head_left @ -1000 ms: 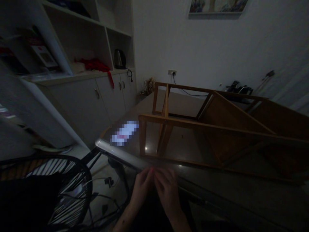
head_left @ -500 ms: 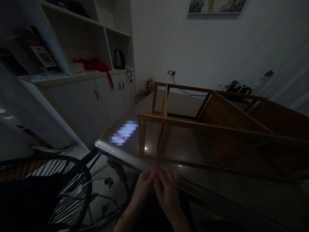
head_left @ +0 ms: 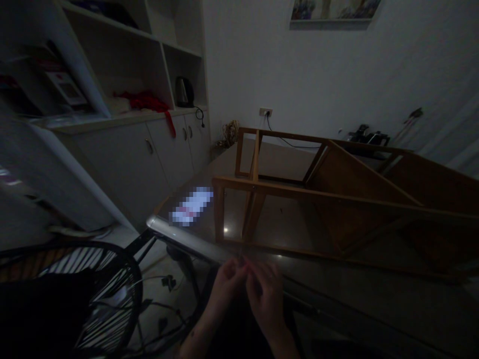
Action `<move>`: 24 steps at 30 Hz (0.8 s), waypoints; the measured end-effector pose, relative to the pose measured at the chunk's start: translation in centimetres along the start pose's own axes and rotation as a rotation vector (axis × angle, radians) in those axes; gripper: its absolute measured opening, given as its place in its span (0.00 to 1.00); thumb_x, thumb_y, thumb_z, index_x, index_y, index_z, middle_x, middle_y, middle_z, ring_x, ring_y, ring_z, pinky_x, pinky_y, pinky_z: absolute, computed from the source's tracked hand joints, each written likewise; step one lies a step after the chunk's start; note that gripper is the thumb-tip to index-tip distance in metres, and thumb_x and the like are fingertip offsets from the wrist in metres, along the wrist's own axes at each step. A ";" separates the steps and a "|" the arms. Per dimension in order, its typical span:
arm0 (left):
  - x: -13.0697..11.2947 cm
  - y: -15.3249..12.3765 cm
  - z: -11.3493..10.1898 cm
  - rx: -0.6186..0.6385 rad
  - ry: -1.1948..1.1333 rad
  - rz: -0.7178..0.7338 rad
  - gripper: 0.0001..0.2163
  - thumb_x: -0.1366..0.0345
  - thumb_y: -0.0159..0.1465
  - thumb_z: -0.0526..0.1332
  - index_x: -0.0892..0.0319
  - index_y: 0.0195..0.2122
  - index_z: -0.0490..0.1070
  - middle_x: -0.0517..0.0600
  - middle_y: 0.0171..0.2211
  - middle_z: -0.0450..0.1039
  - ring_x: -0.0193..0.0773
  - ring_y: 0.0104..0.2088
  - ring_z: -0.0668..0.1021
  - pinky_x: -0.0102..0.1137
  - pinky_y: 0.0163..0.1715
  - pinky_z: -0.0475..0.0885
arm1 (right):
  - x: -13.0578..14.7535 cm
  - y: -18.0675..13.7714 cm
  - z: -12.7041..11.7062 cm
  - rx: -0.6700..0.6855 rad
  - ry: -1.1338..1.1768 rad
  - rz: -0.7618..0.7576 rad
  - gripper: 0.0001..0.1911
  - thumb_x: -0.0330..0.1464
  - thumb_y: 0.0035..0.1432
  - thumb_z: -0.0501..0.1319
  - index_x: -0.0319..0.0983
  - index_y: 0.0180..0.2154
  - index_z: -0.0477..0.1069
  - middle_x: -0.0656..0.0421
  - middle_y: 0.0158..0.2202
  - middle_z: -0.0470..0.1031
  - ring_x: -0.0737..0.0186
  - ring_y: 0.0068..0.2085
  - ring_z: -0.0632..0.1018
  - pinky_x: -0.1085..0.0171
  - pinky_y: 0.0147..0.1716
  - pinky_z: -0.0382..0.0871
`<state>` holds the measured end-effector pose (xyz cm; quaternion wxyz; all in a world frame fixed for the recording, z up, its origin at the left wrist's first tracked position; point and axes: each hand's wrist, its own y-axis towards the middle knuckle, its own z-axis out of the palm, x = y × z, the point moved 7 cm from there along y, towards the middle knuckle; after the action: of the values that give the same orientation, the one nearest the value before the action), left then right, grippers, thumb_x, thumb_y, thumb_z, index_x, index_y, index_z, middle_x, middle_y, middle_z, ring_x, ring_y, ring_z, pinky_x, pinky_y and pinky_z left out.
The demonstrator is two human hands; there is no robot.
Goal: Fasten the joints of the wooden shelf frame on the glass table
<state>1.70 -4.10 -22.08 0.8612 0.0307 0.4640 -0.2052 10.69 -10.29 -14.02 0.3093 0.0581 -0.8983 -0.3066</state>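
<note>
My left hand and my right hand are held close together at the table's near edge, fingers bent and tips pinched. Something small may sit between the fingertips, but it is too dark and blurred to make out. Just beyond them a brown wooden shelf frame lies on its side across the table. Neither hand visibly touches the frame. Left of it rests a bright, pixelated flat object, perhaps a phone screen.
A round black slatted chair stands at lower left, cables on the floor beside it. White cabinets line the left wall, with a kettle and red cloth on the shelf. A dark appliance sits behind the frame.
Both hands have shifted slightly to the right and their fingertips have drawn a little apart. The wooden frame and the bright object stay in place.
</note>
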 end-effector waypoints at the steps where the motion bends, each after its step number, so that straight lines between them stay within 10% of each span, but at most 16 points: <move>1: -0.3 -0.1 0.1 -0.011 0.027 0.013 0.18 0.55 0.52 0.72 0.60 0.26 0.64 0.42 0.23 0.67 0.27 0.23 0.68 0.22 0.26 0.65 | 0.0 0.0 -0.1 -0.022 -0.005 0.006 0.18 0.29 0.66 0.54 0.45 0.56 0.67 0.58 0.47 0.77 0.59 0.45 0.74 0.57 0.46 0.66; 24: -5.4 -1.4 -1.7 -0.085 1.054 0.348 0.07 0.68 0.60 0.62 0.52 0.37 0.78 0.49 0.36 0.81 0.42 0.36 0.80 0.29 0.37 0.70 | 1.1 0.2 1.4 0.130 -0.100 -0.015 0.19 0.31 0.68 0.54 0.47 0.59 0.66 0.61 0.54 0.74 0.55 0.51 0.68 0.52 0.51 0.62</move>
<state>-2.78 -3.27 -18.45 0.5342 0.1704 0.8280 0.0022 8.97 -9.73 -14.19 0.2575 0.0695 -0.9301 -0.2527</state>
